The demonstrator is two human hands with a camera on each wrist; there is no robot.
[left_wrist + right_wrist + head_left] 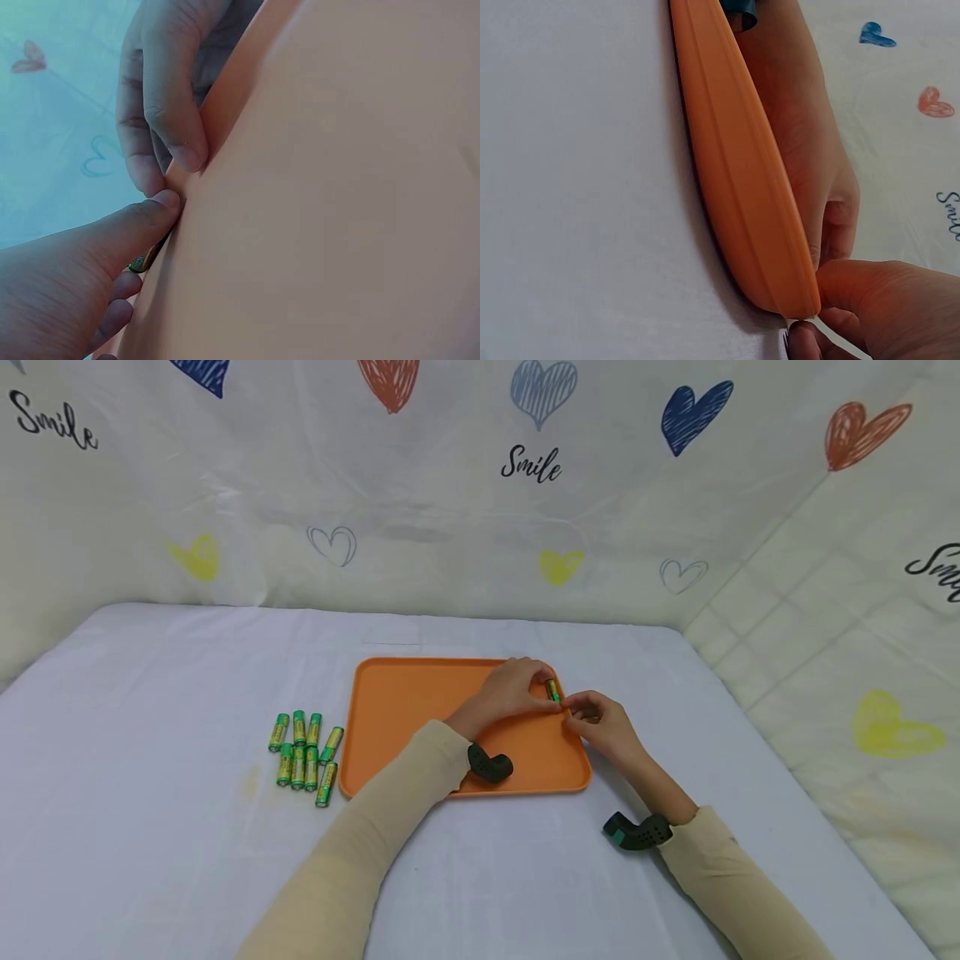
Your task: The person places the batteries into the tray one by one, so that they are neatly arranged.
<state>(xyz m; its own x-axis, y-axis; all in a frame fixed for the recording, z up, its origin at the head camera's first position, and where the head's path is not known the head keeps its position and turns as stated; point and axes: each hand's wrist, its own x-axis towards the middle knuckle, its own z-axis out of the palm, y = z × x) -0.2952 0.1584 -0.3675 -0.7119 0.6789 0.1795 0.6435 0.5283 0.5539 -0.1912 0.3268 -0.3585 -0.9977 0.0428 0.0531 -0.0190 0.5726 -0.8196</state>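
Along the right side of an orange tray (465,672), my left hand (504,693) pinches a small green-and-gold battery (552,690) lengthwise between thumb and fingers, right by the rim. Part of that battery (147,259) shows behind the left thumb in the left wrist view. My right hand (606,727) grips the same rim, its fingertips close to the left thumb. From the right wrist view, the right thumb (840,285) lies inside the tray's edge while fingers curl beneath it. Several matching batteries (298,767) lie grouped on the cloth, left of the tray.
A white cloth (187,860) covers the table. Behind it hangs a pale sheet (442,477) printed with hearts and words. Each wrist wears a black camera mount (491,765), and the left one overhangs the tray's front part.
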